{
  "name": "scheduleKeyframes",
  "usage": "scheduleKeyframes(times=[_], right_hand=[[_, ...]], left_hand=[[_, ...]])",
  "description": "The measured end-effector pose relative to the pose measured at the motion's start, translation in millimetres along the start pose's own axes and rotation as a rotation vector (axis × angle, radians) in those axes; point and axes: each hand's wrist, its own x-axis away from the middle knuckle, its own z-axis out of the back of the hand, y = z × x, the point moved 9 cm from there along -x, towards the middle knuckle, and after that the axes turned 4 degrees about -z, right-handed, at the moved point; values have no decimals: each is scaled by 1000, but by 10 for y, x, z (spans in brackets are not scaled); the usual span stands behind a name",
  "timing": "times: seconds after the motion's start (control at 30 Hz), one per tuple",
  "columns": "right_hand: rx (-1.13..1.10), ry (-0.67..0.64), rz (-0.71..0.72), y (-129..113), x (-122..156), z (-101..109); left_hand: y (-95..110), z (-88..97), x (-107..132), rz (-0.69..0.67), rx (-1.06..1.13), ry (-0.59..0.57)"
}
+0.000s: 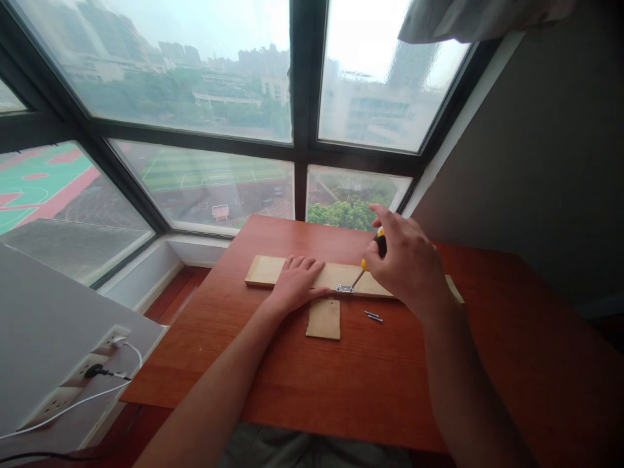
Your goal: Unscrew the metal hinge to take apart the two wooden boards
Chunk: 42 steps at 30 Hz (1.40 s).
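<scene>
A long pale wooden board (334, 273) lies across the table. My left hand (297, 281) rests flat on its left half, fingers stretched out. In my right hand (408, 257) is a screwdriver (364, 264) with a yellow and black handle, held at a slant. Its tip comes down at a small silver metal plate (345, 288), perhaps a hinge or bracket, on the near edge of the board. Whether the tip sits in a screw is too small to tell. Just in front of the board lies a small thin wooden piece (323, 320) with a hole near its top edge.
Two loose screws (373, 316) lie on the reddish-brown table (331, 377), right of the small piece. Past my right wrist, a pale wooden end (455, 290) shows. Windows stand behind the table. At left, a wall holds sockets (90, 370) with plugged-in cables.
</scene>
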Motion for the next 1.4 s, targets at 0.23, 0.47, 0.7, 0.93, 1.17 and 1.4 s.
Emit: scheduleKeyframes(times=[0.23,0.47,0.7,0.93,1.17,1.4], right_hand=[[29,-6,-56,77,-46,-59],[-221,-22,65,49,-48,-34],[18,0,-100,177,-44,-29],[-152,-26,-5,103,-34,-79],[-62,14,-85,175,-49,-59],[-235,-10,-16,140,-49,-50]], left_hand=[[9,21,7,-5,4,12],[-4,-2,7,-1,11,11],[7,18,4,-2,-2,5],[3,12,4,-5,-5,1],[3,26,10,0,19,-3],[6,34,8,-5,4,-4]])
